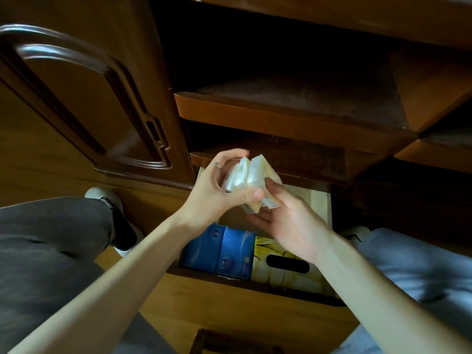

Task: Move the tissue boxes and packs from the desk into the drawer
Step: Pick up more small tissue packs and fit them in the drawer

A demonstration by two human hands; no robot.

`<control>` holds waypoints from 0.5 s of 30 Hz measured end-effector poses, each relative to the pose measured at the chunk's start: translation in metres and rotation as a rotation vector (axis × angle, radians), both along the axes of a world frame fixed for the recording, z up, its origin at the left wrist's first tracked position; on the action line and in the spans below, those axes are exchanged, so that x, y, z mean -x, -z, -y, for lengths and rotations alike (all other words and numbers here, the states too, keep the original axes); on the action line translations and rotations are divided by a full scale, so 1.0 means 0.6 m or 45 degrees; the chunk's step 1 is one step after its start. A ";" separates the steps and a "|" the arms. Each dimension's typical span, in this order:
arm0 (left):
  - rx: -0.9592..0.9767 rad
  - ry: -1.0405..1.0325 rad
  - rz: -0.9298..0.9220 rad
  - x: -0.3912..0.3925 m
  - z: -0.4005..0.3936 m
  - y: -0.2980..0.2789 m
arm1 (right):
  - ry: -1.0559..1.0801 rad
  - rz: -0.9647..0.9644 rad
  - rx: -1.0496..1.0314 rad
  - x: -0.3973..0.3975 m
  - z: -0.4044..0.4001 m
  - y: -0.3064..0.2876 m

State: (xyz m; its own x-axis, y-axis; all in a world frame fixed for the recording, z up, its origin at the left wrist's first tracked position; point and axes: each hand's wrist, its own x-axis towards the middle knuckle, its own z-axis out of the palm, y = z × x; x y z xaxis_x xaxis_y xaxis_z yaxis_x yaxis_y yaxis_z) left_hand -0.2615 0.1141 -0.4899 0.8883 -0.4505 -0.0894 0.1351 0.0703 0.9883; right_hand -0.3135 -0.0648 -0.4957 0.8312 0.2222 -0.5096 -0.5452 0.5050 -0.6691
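Both hands, left hand (212,192) and right hand (286,221), have fingers clamped on small tissue packs (251,178), bunching them above the open drawer (255,284) for lowering in together.

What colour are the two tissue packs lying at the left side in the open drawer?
Blue, seen in the head view: two blue tissue packs side by side.
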 end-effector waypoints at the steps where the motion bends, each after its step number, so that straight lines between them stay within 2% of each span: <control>1: -0.098 0.015 0.124 -0.005 -0.004 0.001 | 0.022 -0.008 0.038 -0.001 0.005 0.002; 3: -0.269 0.116 0.312 -0.012 -0.006 0.007 | 0.001 -0.026 0.100 0.001 0.010 0.005; 6: -0.273 0.237 0.223 0.005 0.005 0.028 | -0.107 -0.044 0.087 0.009 0.006 0.018; 10: -0.269 0.074 0.196 0.017 0.014 0.055 | -0.115 -0.029 0.040 0.011 -0.004 0.025; 15: -0.411 -0.057 0.573 0.012 0.006 0.066 | -0.117 -0.062 0.009 0.002 -0.015 0.017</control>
